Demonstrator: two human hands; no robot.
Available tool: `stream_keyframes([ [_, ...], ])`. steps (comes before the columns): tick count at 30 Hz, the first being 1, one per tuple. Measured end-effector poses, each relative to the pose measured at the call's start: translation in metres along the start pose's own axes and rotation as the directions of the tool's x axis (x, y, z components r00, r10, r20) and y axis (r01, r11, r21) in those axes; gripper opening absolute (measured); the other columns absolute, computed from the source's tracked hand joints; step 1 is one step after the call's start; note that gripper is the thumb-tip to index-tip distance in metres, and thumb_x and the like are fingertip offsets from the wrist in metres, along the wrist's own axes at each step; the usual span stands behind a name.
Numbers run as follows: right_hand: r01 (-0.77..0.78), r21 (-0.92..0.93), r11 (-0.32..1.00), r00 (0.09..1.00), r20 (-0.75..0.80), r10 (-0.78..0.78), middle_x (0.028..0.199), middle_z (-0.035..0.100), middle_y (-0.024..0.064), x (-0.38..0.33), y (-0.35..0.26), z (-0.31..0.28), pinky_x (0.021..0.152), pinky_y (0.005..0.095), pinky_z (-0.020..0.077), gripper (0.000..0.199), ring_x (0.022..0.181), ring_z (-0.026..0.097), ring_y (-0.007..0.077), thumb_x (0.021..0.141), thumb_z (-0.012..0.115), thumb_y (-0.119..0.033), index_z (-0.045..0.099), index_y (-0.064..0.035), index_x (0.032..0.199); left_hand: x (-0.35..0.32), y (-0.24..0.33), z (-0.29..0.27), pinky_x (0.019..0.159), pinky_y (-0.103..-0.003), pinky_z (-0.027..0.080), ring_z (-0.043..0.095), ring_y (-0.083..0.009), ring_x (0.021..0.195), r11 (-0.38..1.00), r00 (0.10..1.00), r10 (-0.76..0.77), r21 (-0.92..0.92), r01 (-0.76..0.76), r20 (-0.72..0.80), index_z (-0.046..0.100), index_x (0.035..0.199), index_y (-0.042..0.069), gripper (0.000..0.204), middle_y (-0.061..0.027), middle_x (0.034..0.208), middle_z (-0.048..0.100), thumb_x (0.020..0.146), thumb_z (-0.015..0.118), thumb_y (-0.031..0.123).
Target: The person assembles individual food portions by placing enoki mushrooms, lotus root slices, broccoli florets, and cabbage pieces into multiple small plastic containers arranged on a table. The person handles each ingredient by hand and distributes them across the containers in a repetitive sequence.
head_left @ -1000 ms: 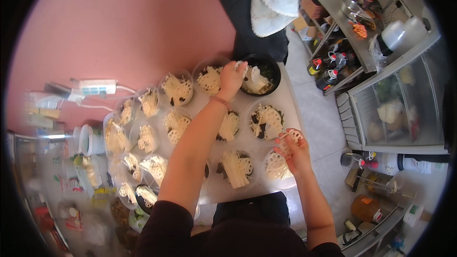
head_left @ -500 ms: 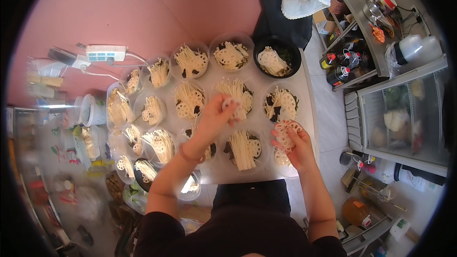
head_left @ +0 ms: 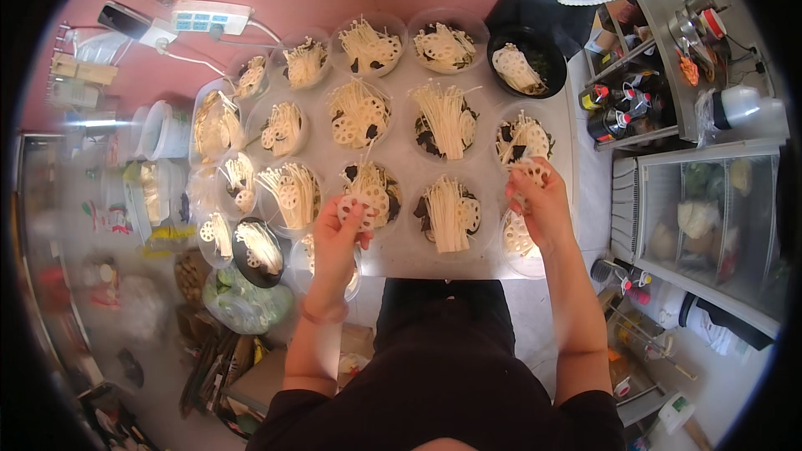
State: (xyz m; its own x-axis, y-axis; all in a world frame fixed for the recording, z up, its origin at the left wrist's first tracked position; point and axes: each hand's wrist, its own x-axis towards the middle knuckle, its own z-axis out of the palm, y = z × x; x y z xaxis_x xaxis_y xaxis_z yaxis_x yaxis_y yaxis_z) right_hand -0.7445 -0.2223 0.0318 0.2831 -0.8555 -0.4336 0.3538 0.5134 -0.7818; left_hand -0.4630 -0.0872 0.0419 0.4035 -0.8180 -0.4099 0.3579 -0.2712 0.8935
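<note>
Two hands (head_left: pixel 338 238), two black bowls (head_left: pixel 526 67), many clear bowls (head_left: pixel 443 121).

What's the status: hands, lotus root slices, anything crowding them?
Left hand pinching a lotus root slice above a near-row bowl. Right hand holding several slices by the right-side bowls. Filled clear bowls packed tight across the white table.

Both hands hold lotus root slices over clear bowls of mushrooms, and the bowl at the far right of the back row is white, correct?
Not quite: the head view shows that back-right bowl is black, not white. The rest stands.
</note>
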Motion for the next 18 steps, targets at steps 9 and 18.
stream_keyframes([
  [9, -0.095, -0.572, 0.815, 0.945, 0.206, 0.255, 0.091, 0.064, 0.004, -0.006, 0.007, 0.016, 0.058, 0.0242, 0.0475, 0.027, 0.074, 0.063, 0.0103, 0.089, 0.067, -0.012, 0.06, -0.0019, 0.114, -0.032, -0.023, -0.025, 0.061, -0.025, 0.053, 0.064, -0.0129, 0.069, 1.0, 0.999, -0.012, -0.01, 0.012, -0.038, 0.059, 0.112, 0.001, 0.02, -0.0064, 0.09, 0.067, 0.097, 0.058, 0.014],
  [18, -0.283, -0.132, 0.95, 0.927, 0.217, 0.306, 0.105, 0.066, 0.0118, -0.026, 0.031, 0.011, 0.062, 0.0308, 0.0562, 0.028, 0.087, 0.069, 0.0225, 0.097, 0.056, -0.014, 0.054, -0.0031, 0.122, -0.051, -0.037, -0.033, 0.066, -0.028, 0.055, 0.066, -0.0153, 0.076, 0.992, 0.992, -0.109, -0.079, 0.103, -0.069, 0.06, 0.114, 0.001, 0.021, -0.008, 0.097, 0.069, 0.096, 0.059, 0.013],
])
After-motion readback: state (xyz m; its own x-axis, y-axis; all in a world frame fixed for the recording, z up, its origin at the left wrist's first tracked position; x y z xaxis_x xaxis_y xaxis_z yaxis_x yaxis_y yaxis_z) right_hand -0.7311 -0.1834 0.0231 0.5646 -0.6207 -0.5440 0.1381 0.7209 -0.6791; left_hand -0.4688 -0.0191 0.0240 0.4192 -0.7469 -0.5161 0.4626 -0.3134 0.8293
